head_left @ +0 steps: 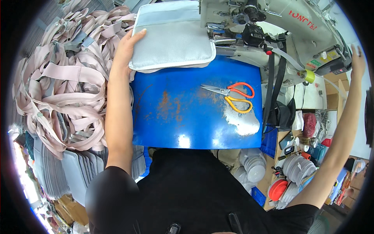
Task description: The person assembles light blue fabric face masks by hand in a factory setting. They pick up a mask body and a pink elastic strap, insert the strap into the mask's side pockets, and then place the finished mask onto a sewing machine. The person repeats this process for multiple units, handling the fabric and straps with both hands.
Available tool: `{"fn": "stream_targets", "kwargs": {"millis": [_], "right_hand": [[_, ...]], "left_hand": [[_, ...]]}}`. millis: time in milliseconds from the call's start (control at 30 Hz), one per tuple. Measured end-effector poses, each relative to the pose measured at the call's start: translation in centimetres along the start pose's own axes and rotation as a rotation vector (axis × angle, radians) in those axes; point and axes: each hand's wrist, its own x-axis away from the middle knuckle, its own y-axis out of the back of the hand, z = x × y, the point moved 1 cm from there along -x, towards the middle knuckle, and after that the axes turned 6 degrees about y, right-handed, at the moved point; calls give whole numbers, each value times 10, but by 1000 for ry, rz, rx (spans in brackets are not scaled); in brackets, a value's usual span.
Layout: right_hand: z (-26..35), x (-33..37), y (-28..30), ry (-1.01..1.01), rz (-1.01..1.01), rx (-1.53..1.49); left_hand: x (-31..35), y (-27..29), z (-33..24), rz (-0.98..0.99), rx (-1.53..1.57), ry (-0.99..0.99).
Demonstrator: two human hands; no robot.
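A light grey fabric pouch (171, 43) with rounded corners and a piped edge lies at the back of the blue tabletop, its right side at the sewing machine head (230, 19). My left hand (126, 48) grips its left edge, thumb on top and the other fingers hidden below. Far to the right, my right hand (357, 62) is raised beside the end of the machine arm, fingers stretched out; whether it touches the machine I cannot tell. Scissors (228, 93) with one red and one yellow handle lie on the blue tabletop (187, 128), blades pointing left.
At left, a large heap of pale pink zipper strips (74, 89) rests on stacked grey panels (78, 167). To the right, black straps (274, 85) hang by the machine. Beyond them are white thread cones (298, 167) and a red spool (277, 189).
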Motion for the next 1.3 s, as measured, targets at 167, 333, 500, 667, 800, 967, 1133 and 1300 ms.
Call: {"fn": "stream_targets", "kwargs": {"millis": [167, 333, 500, 667, 800, 967, 1133, 1300], "right_hand": [[-24, 28, -32, -627, 354, -870], [21, 76, -26, -555, -21, -1143], [52, 122, 7, -262, -279, -424], [274, 308, 40, 186, 328, -651], [334, 360, 39, 493, 1032, -428], [334, 352, 12, 335, 1491, -387], [361, 371, 22, -92, 1421, -891], [400, 377, 3, 66, 1148, -775]], "left_hand": [[16, 3, 25, -71, -119, -46], [32, 42, 105, -160, -125, -7], [48, 66, 142, -266, -154, 13], [58, 59, 131, -265, -38, 22], [52, 53, 132, -191, -3, -27], [57, 58, 129, -215, 98, 55], [68, 51, 122, -201, 121, 97], [69, 43, 115, -189, 128, 95]]}}
